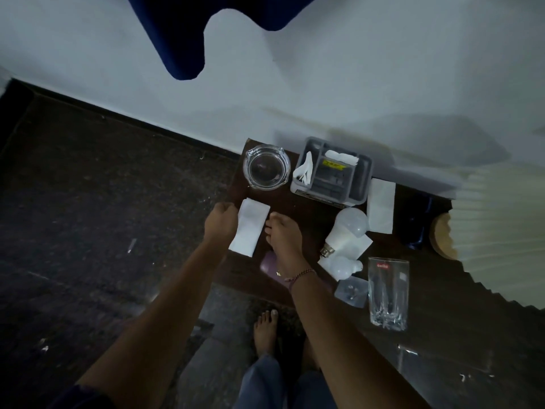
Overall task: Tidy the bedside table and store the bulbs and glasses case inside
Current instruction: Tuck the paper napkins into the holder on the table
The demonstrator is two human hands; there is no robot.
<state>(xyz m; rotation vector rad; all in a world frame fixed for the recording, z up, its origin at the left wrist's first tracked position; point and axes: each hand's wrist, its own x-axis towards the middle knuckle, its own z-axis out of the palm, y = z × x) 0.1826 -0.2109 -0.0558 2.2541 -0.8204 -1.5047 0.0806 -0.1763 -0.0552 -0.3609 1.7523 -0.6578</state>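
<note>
So, hands: my left hand (221,217) and right hand (281,228) sit mid-frame, each pinching an edge of a white tissue (250,227) between them.
Left grip: fingers curled onto the tissue's left edge.
Right grip: fingertips pressed on its right edge.
Bulbs: big bulb (345,230) and small bulb (345,267) lie right of centre on the bedside table (306,208), just beside each other.
Glasses case: purple thing (269,264) under my right wrist, can't tell for sure.
Rest: ashtray (267,167) and grey organizer (331,172) above, tumbler (388,293) lower right.

Two white bulbs (346,230) (345,267) lying on dark bedside table (303,208), perhaps touching
</note>
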